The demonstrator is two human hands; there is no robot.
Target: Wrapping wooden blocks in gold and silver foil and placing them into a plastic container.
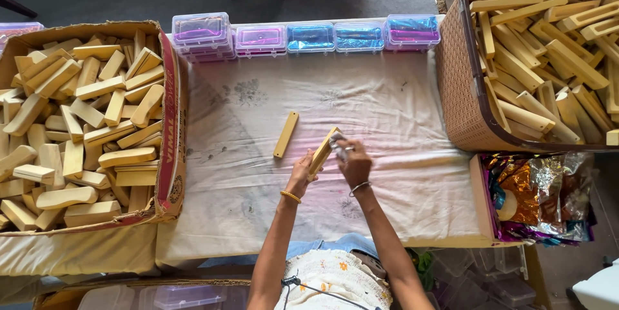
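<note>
Landmark = wooden block (pixel 320 153) held near centre of cloth-covered worktop (pixel 400 207). Left hand (pixel 300 176) closed on block's lower end, block tilted. Right hand (pixel 353 163) at block's upper end, fingers pinched on a small silvery piece (pixel 339 146) pressed against it. Second wooden piece (pixel 285 135) lies flat just left of block, apart. Cardboard box (pixel 169 162) w/ wooden pieces far left; brown basket (pixel 459 91) of same far right. Row of clear plastic cases (pixel 303 37) beyond block. Foil wrappers (pixel 541 197) right of block, below basket.

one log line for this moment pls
left hand: holds wooden block | right hand: small silvery item against block | spare block: on cloth
</note>
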